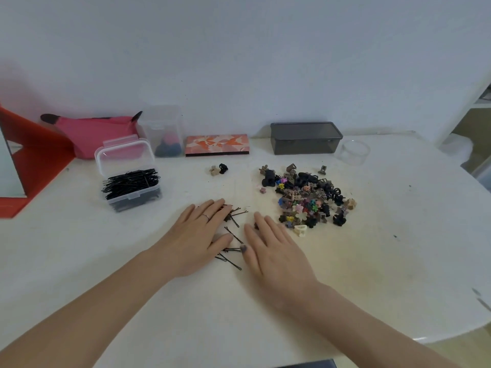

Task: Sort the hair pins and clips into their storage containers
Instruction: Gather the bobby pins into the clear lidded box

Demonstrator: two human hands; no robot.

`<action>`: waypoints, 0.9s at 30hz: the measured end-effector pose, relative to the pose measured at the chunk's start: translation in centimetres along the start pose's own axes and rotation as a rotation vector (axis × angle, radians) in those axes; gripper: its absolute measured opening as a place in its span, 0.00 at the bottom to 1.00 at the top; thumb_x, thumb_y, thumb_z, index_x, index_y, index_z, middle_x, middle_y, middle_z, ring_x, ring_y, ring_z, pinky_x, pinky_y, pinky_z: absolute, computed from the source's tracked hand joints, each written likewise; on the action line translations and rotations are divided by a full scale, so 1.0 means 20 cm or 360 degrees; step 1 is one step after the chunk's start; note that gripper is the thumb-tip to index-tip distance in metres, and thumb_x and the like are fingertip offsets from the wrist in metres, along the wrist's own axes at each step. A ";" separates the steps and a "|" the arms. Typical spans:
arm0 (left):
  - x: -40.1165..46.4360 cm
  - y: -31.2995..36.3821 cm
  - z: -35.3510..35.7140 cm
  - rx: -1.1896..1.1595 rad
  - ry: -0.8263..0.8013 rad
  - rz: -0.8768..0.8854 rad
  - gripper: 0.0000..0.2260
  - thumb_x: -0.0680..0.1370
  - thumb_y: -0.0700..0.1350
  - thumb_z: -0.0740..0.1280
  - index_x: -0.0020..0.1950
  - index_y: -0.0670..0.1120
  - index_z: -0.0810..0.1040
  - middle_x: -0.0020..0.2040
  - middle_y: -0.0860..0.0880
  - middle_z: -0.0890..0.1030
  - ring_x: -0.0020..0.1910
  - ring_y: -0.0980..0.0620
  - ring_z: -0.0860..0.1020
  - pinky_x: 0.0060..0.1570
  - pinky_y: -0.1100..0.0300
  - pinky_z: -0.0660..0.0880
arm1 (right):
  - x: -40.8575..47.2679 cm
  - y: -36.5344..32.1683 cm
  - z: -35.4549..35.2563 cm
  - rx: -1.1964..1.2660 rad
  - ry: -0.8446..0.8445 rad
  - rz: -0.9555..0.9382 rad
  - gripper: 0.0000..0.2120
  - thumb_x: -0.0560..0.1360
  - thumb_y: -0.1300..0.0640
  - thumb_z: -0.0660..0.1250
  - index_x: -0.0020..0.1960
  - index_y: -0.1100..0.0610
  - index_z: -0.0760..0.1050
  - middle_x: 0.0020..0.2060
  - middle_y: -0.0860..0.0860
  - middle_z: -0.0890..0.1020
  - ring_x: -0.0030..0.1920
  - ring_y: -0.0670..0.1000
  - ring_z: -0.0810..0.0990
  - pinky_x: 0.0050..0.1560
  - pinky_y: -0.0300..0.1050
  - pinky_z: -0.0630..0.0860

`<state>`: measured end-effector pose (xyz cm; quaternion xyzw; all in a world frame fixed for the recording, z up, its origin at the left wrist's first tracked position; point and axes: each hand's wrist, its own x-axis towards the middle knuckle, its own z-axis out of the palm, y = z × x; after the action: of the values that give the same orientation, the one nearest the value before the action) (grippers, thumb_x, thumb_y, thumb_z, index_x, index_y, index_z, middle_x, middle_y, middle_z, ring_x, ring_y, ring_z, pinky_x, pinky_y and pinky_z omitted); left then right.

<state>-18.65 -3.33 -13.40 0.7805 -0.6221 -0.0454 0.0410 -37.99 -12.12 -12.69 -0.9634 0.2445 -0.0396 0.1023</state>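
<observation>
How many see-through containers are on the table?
4: the open pin box at left, a tall clear box behind it, the smoky lidded box at the back, and a round clear tub right of it.

White surface [372, 261], stained yellowish toward the right. Landmark: patterned orange-pink flat case [217, 145], lying at the back against the white wall [239, 49]. Left of the case: pink pouch [90, 134] with dark tips. Further left, at the surface's edge: red folded stand [34, 155] holding a mirror [10, 166].
</observation>
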 end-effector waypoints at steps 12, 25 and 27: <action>-0.13 -0.03 -0.04 -0.0216 0.0201 -0.0064 0.33 0.77 0.65 0.44 0.78 0.49 0.58 0.78 0.53 0.59 0.76 0.55 0.55 0.76 0.56 0.53 | 0.05 -0.05 -0.04 0.0705 0.0343 0.0128 0.21 0.84 0.56 0.52 0.76 0.58 0.62 0.77 0.51 0.61 0.77 0.48 0.56 0.73 0.33 0.47; -0.12 0.01 0.02 -0.0022 0.0070 0.0028 0.30 0.79 0.64 0.44 0.80 0.56 0.50 0.80 0.58 0.52 0.78 0.60 0.46 0.77 0.53 0.45 | 0.09 0.01 -0.02 -0.0087 0.0148 -0.0181 0.22 0.81 0.47 0.45 0.69 0.49 0.69 0.60 0.46 0.72 0.65 0.51 0.67 0.67 0.49 0.63; -0.11 0.01 0.00 -0.0048 0.0070 0.0024 0.32 0.78 0.65 0.42 0.80 0.56 0.52 0.80 0.58 0.54 0.78 0.59 0.48 0.77 0.53 0.44 | 0.13 0.01 -0.02 -0.0056 0.0142 -0.0168 0.20 0.82 0.49 0.47 0.64 0.50 0.73 0.60 0.46 0.74 0.64 0.51 0.69 0.67 0.48 0.64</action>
<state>-19.36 -1.21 -13.35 0.7760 -0.6261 -0.0372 0.0667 -35.81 -13.62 -12.22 -0.9739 0.1984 -0.0836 0.0720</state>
